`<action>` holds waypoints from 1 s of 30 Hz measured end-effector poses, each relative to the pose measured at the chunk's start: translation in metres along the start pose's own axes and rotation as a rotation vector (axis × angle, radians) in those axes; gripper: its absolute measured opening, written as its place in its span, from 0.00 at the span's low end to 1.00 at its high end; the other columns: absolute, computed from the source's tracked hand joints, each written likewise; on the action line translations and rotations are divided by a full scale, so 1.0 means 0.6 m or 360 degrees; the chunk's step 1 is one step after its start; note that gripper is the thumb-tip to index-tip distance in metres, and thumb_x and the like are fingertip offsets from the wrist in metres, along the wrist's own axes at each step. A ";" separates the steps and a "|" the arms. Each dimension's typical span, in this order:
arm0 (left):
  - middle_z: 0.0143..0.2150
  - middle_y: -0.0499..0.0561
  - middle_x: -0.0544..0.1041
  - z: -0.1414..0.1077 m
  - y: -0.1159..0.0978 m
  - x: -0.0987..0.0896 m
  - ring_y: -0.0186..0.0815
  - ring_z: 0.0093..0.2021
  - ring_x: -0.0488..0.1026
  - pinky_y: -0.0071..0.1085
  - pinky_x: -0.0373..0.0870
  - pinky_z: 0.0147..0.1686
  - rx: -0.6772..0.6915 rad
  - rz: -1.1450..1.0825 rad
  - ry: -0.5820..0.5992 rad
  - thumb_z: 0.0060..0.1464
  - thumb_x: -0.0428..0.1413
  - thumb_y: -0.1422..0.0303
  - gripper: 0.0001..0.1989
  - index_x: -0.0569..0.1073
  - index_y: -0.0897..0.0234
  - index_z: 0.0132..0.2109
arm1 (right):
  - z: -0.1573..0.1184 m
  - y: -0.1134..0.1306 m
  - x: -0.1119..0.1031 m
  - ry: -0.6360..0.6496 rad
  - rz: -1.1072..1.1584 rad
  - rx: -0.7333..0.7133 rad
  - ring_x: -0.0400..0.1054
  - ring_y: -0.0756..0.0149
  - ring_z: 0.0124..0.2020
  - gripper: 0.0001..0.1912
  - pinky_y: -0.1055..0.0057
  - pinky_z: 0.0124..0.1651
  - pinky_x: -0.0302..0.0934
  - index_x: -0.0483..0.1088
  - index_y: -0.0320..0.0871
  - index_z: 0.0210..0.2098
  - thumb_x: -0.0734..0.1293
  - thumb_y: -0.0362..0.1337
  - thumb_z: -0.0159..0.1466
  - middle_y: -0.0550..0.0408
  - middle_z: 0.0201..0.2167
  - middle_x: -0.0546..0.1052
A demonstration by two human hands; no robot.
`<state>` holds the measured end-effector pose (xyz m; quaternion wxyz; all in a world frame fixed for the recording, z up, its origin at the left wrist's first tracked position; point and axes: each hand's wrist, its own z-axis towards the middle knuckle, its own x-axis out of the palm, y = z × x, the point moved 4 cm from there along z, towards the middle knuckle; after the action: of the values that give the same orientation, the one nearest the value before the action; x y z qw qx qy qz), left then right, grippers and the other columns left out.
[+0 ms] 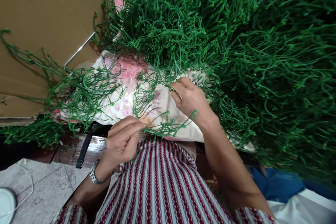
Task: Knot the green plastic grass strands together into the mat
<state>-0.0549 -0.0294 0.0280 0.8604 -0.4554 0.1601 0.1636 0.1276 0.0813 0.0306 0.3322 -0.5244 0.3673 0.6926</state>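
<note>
My left hand (122,141), with a metal-band watch at the wrist, is closed in a pinch just above my lap. Thin green plastic stems (168,127) fan out to the right from its fingertips. Farther forward, my right hand (191,101) has thumb and fingers pinched together at the edge of a tangle of green stems (149,92); the exact strands between its fingers are hard to make out. Beneath both hands lies a pale floral cloth (128,103). A big heap of the same stems (178,24) rises directly beyond my right hand.
More stems (283,87) fill the right side. A loose clump (89,89) lies on the left, against a cardboard box (52,14). A thin metal rod (80,49) leans there. A black strap (85,148) hangs over the front edge, and blue fabric (278,183) sits lower right.
</note>
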 end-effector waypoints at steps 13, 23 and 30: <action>0.31 0.51 0.75 0.008 0.031 0.017 0.31 0.33 0.71 0.26 0.67 0.31 -0.0708 -0.0590 0.0019 0.49 0.55 0.75 0.06 0.76 0.65 0.35 | -0.138 0.001 -0.090 -0.0944 0.1136 -0.0066 0.68 0.66 0.32 0.10 0.68 0.32 0.64 0.71 0.45 0.37 0.64 0.29 0.55 0.54 0.30 0.73; 0.35 0.51 0.75 0.034 0.013 0.058 0.32 0.34 0.72 0.28 0.71 0.34 -0.0749 -0.0515 0.0178 0.51 0.53 0.73 0.08 0.75 0.65 0.38 | -0.127 0.018 -0.051 -0.0666 0.1062 -0.0084 0.68 0.66 0.38 0.07 0.66 0.40 0.64 0.67 0.41 0.37 0.64 0.31 0.57 0.51 0.35 0.72; 0.44 0.55 0.72 0.090 -0.080 0.070 0.39 0.45 0.68 0.39 0.66 0.46 0.0098 0.0445 0.0142 0.49 0.53 0.76 0.16 0.70 0.65 0.47 | -0.124 0.004 -0.075 -0.0554 0.0738 -0.0066 0.67 0.67 0.33 0.07 0.68 0.38 0.63 0.66 0.42 0.38 0.61 0.31 0.60 0.53 0.30 0.72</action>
<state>0.0097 -0.0038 0.0741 0.8347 -0.4090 0.2650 0.2566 0.1720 0.0131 0.0613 0.2123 -0.3065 0.4005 0.8370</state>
